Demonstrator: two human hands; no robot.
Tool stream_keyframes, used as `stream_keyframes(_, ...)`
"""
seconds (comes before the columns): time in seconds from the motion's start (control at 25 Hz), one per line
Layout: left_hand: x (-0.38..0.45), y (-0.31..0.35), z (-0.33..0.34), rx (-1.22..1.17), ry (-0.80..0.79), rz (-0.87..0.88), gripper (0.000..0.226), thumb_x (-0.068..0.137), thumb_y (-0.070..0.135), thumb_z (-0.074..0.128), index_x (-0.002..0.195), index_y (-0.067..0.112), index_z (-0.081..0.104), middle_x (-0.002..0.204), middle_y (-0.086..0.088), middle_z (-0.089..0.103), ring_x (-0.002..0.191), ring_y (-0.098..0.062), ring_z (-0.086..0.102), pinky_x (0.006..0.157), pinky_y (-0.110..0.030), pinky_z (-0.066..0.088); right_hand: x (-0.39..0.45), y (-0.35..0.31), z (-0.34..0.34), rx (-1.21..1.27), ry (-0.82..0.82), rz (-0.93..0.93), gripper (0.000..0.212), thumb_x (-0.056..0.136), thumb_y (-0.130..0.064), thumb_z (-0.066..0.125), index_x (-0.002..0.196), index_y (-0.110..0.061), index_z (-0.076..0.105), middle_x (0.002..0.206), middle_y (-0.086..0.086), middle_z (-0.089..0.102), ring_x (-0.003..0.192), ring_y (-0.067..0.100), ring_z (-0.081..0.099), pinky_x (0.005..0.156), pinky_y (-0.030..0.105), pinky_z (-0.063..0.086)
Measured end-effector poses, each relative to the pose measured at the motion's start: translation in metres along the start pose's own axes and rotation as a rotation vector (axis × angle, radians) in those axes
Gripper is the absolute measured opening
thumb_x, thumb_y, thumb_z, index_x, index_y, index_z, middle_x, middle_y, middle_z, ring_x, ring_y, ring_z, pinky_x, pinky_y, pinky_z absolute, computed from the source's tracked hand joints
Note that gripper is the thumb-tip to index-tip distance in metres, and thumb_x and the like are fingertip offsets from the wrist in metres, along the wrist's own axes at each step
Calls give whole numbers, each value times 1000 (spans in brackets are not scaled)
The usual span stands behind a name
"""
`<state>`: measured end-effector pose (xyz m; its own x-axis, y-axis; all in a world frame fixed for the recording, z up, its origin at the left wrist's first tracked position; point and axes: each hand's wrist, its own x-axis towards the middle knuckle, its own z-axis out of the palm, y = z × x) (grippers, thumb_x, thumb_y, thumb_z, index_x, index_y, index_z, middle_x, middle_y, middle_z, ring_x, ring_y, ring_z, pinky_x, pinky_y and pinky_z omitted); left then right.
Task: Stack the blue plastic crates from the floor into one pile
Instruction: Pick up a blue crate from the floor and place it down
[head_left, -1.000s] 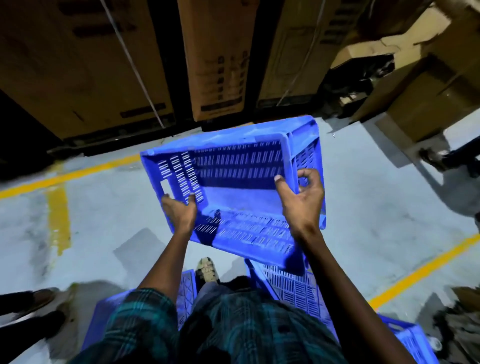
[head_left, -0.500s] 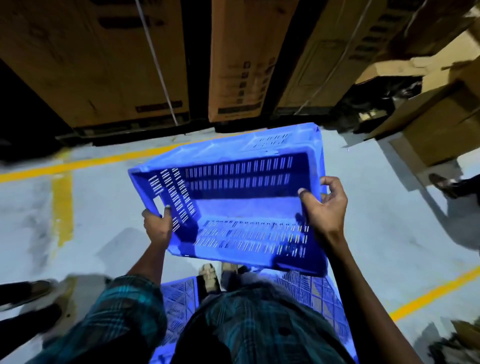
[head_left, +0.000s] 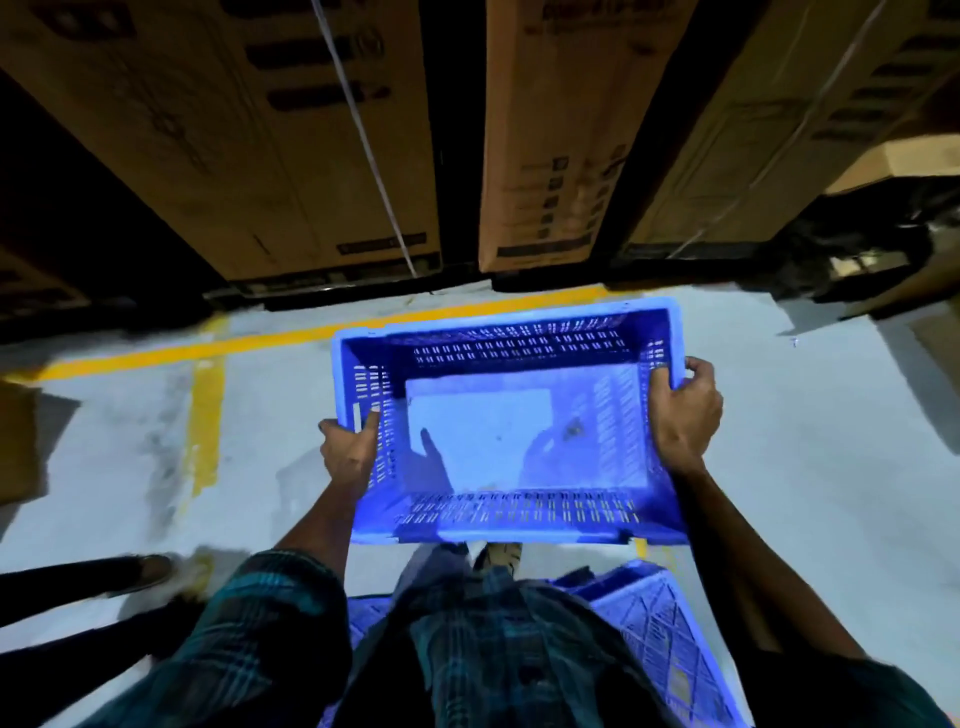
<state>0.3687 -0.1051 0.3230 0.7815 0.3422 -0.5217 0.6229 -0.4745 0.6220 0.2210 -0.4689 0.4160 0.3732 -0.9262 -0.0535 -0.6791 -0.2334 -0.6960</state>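
The left hand gripped the left wall of a blue slotted plastic crate, thumb inside. The right hand curled over the right rim. The crate was held level and open side up above the pale grey concrete floor, in front of tall brown cardboard boxes. Another blue plastic crate lay below, beside the person's legs.

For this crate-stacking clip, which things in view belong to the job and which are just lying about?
Job: slotted blue plastic crate, gripped at its ends by the left hand and right hand; another blue plastic crate on the floor.

Lying about: tall brown cardboard boxes; bystander's dark shoe.
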Motion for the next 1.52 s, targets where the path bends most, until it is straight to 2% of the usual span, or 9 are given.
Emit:
stream_keyframes(0.16,41,45,11,-38,73,-9,52,93,46,56,119,3,48,122,-29,59,108,-46,59,93,-49,48,52,-35,50,-102,-129,-54,40,90,-28,52,126,-12,48,103,23,68,95,43,63,79,43,47)
stream_keyframes(0.4,114,87,45,-55,104,-46,54,99,51,40,117,0,44,122,-37,55,111,-52,55,95,-53,44,115,-61,145,-143,-422,28,50,85,-14,54,133,-10,40,115,27,63,103,44,62,88,45,50)
stream_keyframes(0.56,169,118,74,-46,95,-107,59,93,62,44,113,6,43,122,-29,58,111,-47,57,100,-53,42,170,-73,216,-145,-554,188,53,83,-23,63,128,-9,37,120,24,63,106,41,63,94,48,51)
stream_keyframes(0.68,211,123,97,4,84,-140,58,90,62,47,112,9,42,121,-25,60,110,-45,58,101,-52,43,195,-67,266,-104,-608,251,50,85,-21,66,123,-7,39,117,20,65,99,38,66,90,47,54)
stream_keyframes(0.76,244,119,124,3,62,-147,57,90,61,48,112,9,42,121,-24,60,109,-44,58,99,-50,45,217,-54,308,-109,-636,217,53,85,-21,67,128,-7,38,117,19,65,98,36,66,87,43,54)
stream_keyframes(0.92,324,92,186,0,63,-102,56,91,65,43,110,12,41,118,-25,60,106,-43,59,96,-49,46,262,-4,407,-136,-688,63,84,81,-26,68,150,-11,23,126,23,63,108,38,63,93,42,50)
stream_keyframes(1.08,406,59,267,9,44,-43,50,94,61,42,108,12,40,116,-27,61,103,-44,60,95,-51,48,305,63,512,-143,-670,12,98,71,-39,60,154,-10,17,137,24,55,122,39,57,102,44,46)
stream_keyframes(1.32,493,4,369,7,14,-30,52,95,54,46,120,9,43,116,-22,62,104,-42,60,92,-47,48,361,169,646,-156,-646,8,99,66,-49,61,151,-24,18,123,23,60,107,40,63,95,48,52)
stream_keyframes(1.52,540,-34,415,-13,15,-52,53,95,53,49,122,8,43,119,-23,60,108,-42,58,94,-46,46,362,181,688,-108,-651,-25,69,76,-19,67,138,-14,37,101,8,68,75,22,66,62,20,50)
